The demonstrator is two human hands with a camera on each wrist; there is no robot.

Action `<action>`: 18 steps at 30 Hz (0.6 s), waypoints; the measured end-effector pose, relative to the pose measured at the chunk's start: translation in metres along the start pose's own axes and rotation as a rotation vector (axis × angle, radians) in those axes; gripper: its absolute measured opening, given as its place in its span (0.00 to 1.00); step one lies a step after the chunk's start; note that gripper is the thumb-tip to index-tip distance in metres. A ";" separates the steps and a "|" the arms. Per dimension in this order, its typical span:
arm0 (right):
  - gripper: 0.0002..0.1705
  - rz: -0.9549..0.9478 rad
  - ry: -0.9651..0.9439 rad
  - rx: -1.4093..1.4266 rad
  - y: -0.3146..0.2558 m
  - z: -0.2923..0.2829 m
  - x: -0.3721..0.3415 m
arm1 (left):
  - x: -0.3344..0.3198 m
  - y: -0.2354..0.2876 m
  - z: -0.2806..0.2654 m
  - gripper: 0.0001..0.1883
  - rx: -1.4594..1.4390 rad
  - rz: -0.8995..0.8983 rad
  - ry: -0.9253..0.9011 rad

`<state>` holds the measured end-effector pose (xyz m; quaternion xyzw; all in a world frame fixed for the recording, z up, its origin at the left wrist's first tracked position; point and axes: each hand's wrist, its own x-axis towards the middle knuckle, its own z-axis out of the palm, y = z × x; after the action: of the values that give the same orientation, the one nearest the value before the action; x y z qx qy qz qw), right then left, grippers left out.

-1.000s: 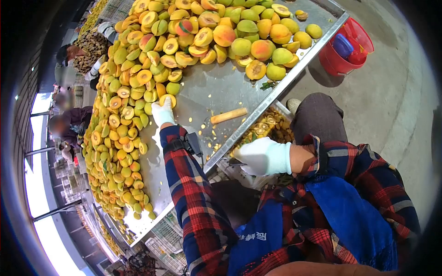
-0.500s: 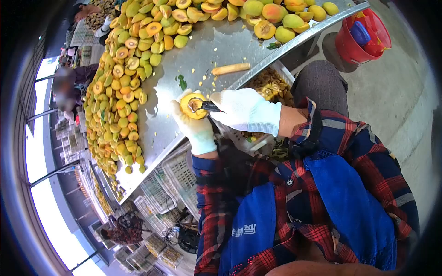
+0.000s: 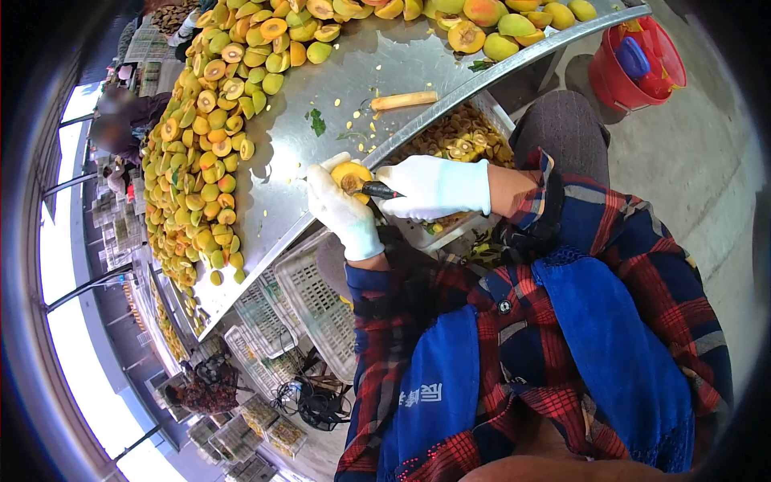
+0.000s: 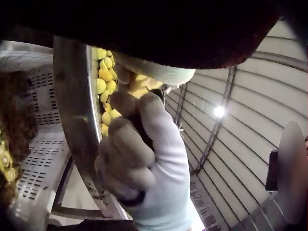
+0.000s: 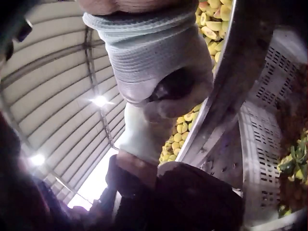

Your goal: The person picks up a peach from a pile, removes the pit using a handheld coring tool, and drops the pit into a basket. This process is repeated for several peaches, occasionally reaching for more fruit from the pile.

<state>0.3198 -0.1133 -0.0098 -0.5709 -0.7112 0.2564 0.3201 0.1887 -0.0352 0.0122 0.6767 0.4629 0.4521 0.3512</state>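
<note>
Fingers curl: left hand (image 3: pixel 344 210) grips a fruit half (image 3: pixel 351 171), right hand (image 3: pixel 430 189) a tool (image 3: pixel 379 190); scooping looks midway, the upper-left fruit heap (image 3: pixel 218 122) apparently remaining.

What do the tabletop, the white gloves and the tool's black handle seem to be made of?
Tabletop: metal, perhaps steel, given its grey sheen. White gloves: matte knit fabric; the cuffs look ribbed. Black handle: possibly plastic or rubber; dark, smooth-looking, too small to settle.
</note>
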 end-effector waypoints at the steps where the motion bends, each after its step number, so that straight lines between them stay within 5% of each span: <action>1: 0.18 0.208 -0.238 0.505 0.003 -0.001 0.000 | 0.000 0.001 -0.003 0.23 -0.079 -0.024 -0.072; 2: 0.18 0.415 -0.476 1.010 0.004 -0.002 0.001 | 0.000 0.002 -0.005 0.23 -0.158 -0.046 -0.144; 3: 0.17 0.394 -0.542 1.146 0.004 -0.007 0.000 | 0.001 0.003 -0.007 0.23 -0.158 -0.048 -0.145; 8: 0.14 0.309 -0.580 1.013 -0.008 -0.027 0.000 | 0.000 0.009 -0.015 0.26 -0.296 -0.044 -0.217; 10: 0.17 0.302 -0.448 0.756 -0.015 -0.022 0.000 | -0.004 0.007 -0.014 0.26 -0.244 0.034 -0.149; 15: 0.16 0.308 -0.584 1.028 -0.014 -0.018 -0.004 | -0.006 -0.006 -0.011 0.25 -0.190 0.172 -0.010; 17: 0.13 0.228 -0.643 1.180 -0.015 -0.021 -0.006 | -0.010 0.001 -0.015 0.25 -0.719 -0.307 -0.223; 18: 0.13 0.230 -0.651 1.171 -0.017 -0.021 -0.006 | -0.011 0.001 -0.016 0.25 -0.727 -0.305 -0.215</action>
<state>0.3256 -0.1233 0.0158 -0.2692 -0.4499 0.7904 0.3169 0.1724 -0.0446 0.0152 0.4757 0.3287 0.4558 0.6767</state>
